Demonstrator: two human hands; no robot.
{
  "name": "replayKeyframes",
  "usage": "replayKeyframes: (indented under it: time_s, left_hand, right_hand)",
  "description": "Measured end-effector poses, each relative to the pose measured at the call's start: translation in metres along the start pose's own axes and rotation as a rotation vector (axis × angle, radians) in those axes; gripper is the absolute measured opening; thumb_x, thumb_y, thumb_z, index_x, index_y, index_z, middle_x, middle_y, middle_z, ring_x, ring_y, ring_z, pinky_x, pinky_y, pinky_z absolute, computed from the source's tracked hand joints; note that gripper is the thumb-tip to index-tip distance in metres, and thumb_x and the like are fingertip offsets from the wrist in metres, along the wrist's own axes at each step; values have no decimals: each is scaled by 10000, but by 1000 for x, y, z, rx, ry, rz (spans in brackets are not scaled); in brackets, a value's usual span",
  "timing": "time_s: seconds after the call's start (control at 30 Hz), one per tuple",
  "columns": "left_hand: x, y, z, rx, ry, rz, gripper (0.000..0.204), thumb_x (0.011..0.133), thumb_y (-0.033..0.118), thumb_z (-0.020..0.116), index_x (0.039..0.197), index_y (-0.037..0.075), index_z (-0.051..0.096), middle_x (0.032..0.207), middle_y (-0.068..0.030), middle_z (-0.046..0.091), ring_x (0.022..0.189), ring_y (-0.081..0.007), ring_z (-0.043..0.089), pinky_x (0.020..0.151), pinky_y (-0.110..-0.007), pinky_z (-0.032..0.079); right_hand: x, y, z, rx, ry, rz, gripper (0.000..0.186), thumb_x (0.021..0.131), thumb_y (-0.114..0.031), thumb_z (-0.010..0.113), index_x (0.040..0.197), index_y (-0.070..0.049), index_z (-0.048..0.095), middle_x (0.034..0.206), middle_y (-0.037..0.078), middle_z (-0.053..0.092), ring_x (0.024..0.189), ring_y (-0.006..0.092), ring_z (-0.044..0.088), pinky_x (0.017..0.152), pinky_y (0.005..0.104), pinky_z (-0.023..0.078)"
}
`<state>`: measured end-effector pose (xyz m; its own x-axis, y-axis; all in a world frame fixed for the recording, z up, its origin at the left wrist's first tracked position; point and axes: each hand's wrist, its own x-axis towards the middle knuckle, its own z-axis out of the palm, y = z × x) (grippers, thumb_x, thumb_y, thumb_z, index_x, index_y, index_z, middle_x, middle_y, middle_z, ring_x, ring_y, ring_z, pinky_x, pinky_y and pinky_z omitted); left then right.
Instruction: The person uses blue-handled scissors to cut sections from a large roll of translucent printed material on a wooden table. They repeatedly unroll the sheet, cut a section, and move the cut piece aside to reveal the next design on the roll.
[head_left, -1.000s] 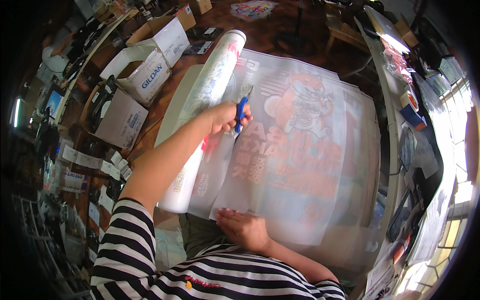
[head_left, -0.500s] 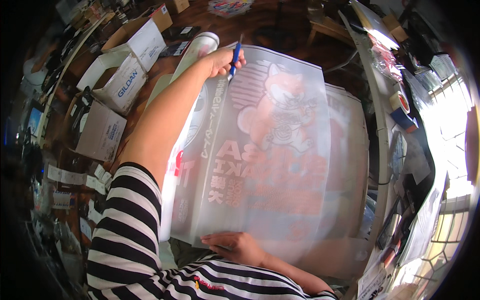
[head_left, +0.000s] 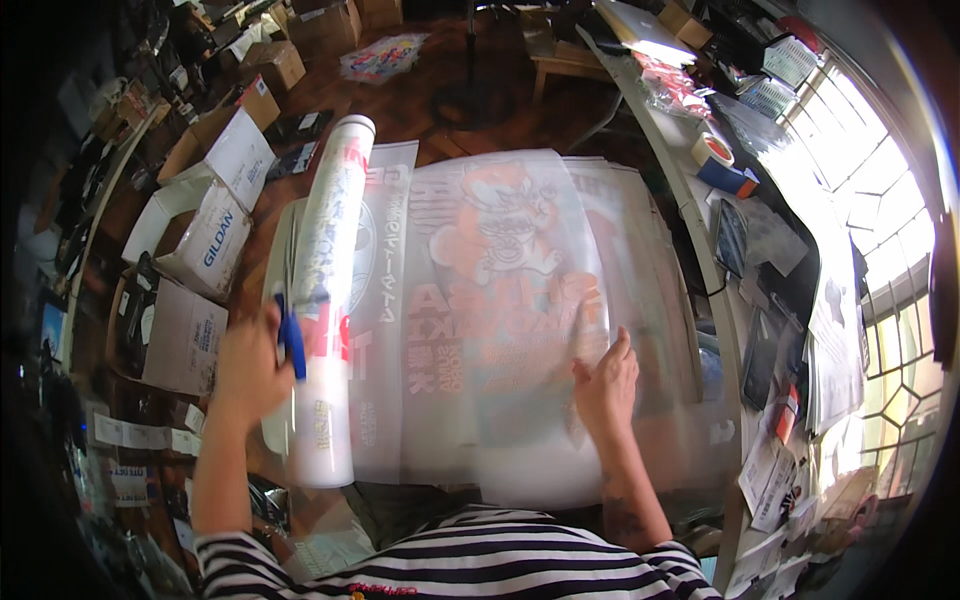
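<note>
Blue-handled scissors point(head_left: 291, 338) are in my left hand point(head_left: 252, 368), its fingers closed round them beside the film roll; motion blurs them. The white roll of printed film point(head_left: 328, 400) lies lengthwise at the left, with a strip point(head_left: 385, 410) of film extending from its right side. To the right is a translucent film sheet point(head_left: 450, 300) printed with an orange dog and large letters. My right hand point(head_left: 610, 385) is at the sheet's curled right edge, thumb and fingers closed on it. Further printed sheets point(head_left: 640, 230) lie beneath.
Open cardboard boxes point(head_left: 205, 240) stand on the floor at the left. Along the right runs a long table point(head_left: 655, 150) with a tape roll point(head_left: 713, 150), a phone point(head_left: 731, 238) and papers point(head_left: 768, 485). A plastic-wrapped bundle point(head_left: 385, 58) lies on the far wooden floor.
My left hand has come back from the sheet's far edge to the roll's left side with the scissors. My right hand has moved from the near edge to the sheet's right edge.
</note>
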<state>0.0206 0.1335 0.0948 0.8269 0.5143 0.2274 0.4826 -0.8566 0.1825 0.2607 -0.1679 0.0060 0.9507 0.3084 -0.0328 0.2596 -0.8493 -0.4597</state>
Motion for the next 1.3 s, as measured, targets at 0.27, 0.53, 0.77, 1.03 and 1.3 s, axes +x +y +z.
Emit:
replayKeyframes:
  time_s: [0.27, 0.53, 0.77, 1.03, 1.3]
  left_hand:
    - [-166, 17, -20, 57, -69, -123, 644, 698, 452, 751, 1151, 41, 547, 841, -145, 612, 749, -384, 592, 655, -446, 481]
    - [-195, 10, 12, 167, -25, -69, 710, 679, 246, 721, 1306, 45, 456, 875, -91, 618, 770, -280, 614, 635, -382, 498]
    - [-194, 18, 36, 171, 197, -80, 496, 697, 220, 693, 1127, 51, 513, 864, -73, 600, 766, -264, 611, 615, -389, 482]
    - [-193, 9, 66, 236, 482, 30, 215, 759, 257, 616, 873, 100, 523, 794, -50, 566, 706, -241, 588, 592, -384, 459]
    - [-189, 6, 68, 157, 553, 13, 282, 708, 337, 654, 744, 101, 503, 623, -16, 502, 507, -195, 543, 471, -333, 433]
  right_hand:
    - [63, 71, -30, 44, 143, -53, 230, 856, -205, 599, 831, 18, 546, 823, 255, 600, 828, 452, 568, 689, 459, 450]
    - [60, 126, -45, -369, 242, 96, 281, 836, -245, 604, 960, 5, 576, 1079, 200, 581, 1025, 378, 555, 812, 456, 447]
    - [-10, -15, 24, 421, -270, -239, 342, 878, -146, 593, 1200, -58, 523, 1056, 122, 575, 997, 260, 560, 794, 367, 480]
    - [-34, -185, 97, 856, -941, 322, 465, 805, -271, 657, 1158, -29, 477, 967, 98, 548, 888, 234, 542, 809, 477, 450]
    - [-50, -228, 136, 123, -426, 236, 669, 738, -314, 716, 1267, 13, 469, 1173, 148, 493, 1139, 255, 433, 936, 382, 430]
